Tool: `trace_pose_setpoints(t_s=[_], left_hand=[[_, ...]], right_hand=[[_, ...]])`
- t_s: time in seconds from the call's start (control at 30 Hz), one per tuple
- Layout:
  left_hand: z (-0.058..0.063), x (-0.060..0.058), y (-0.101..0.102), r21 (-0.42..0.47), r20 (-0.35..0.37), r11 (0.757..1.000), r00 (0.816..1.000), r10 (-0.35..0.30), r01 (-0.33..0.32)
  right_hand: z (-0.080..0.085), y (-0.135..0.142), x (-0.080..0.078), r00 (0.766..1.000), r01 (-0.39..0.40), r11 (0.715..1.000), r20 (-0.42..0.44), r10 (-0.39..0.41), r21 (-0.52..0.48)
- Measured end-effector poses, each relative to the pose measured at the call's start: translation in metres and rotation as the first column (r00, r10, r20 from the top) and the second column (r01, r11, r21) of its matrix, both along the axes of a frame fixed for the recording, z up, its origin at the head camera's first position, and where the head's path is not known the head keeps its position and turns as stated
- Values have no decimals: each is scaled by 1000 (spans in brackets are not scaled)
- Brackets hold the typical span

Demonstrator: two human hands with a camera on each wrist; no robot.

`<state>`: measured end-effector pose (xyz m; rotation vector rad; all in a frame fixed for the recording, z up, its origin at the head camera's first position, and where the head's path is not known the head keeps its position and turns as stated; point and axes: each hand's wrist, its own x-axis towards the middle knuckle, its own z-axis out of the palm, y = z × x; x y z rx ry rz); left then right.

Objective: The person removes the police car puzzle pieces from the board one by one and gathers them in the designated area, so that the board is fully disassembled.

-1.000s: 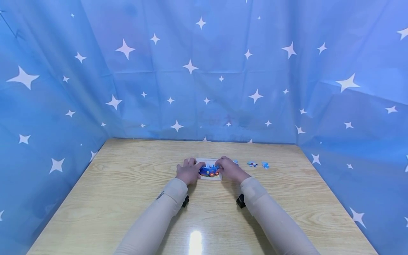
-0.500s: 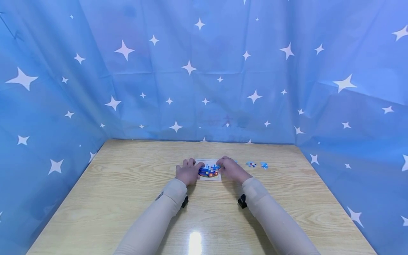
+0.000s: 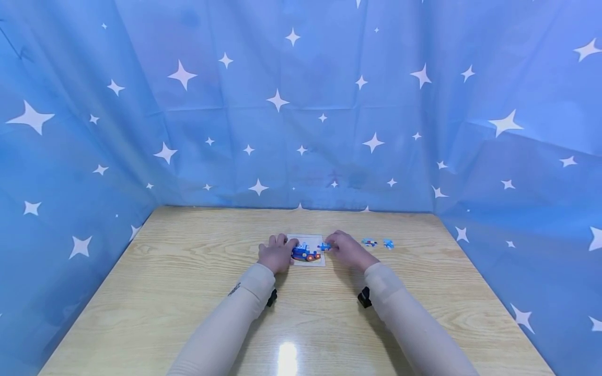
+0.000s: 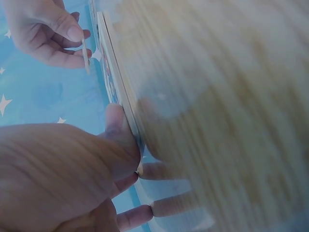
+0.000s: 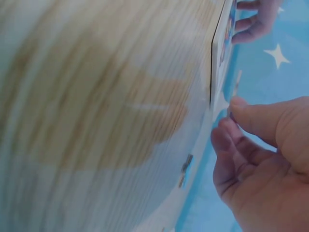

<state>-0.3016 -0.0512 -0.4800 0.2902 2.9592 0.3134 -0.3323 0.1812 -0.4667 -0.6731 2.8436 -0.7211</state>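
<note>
R hand (image 3: 345, 249) had a blue jigsaw pc (image 3: 324, 246) pinched btwn thumb and fingers, lifted clear of the puzzle board (image 3: 312, 240) near its R edge; held by one end, prob so its shape & print could be seen. L hand (image 3: 275, 254) had no closed grip: thumb lay on the board's L side, other fingers spread on the wooden surface (image 3: 320, 324), prob to stop the board sliding. Board lay flat, w/ a blue cartoon vehicle (image 3: 304, 253) on it, upper area blank. A multicolour pc (image 3: 369, 242) & a light-blue pc (image 3: 388, 244) lay apart to its R, prob for easy pick-up
</note>
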Motion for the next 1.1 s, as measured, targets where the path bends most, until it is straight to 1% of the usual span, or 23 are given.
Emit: trace_pose_setpoints(t_s=[0.07,0.33,0.6,0.7,0.87,1.0,1.1], left_hand=[[0,0,0,-8,11,1000,1000,2,-2],[1,1,1,-35,5,999,1000,5,-5],[2,1,0,-34,8,999,1000,2,-2],[2,2,0,-25,16,1000,1000,5,-4],[1,1,0,-12,29,1000,1000,6,-5],[2,1,0,-19,32,1000,1000,2,-1],[3,2,0,-26,29,1000,1000,3,-2]], right_hand=[[0,3,0,1000,-4,1000,-5,4,0],[0,14,1,1000,-13,1000,-11,12,-8],[2,25,4,999,37,999,-2,-37,4],[2,29,5,999,34,999,-8,-34,3],[1,36,5,999,44,999,-4,-44,2],[1,41,6,998,65,998,1,-65,2],[2,47,6,998,62,998,-11,-61,8]])
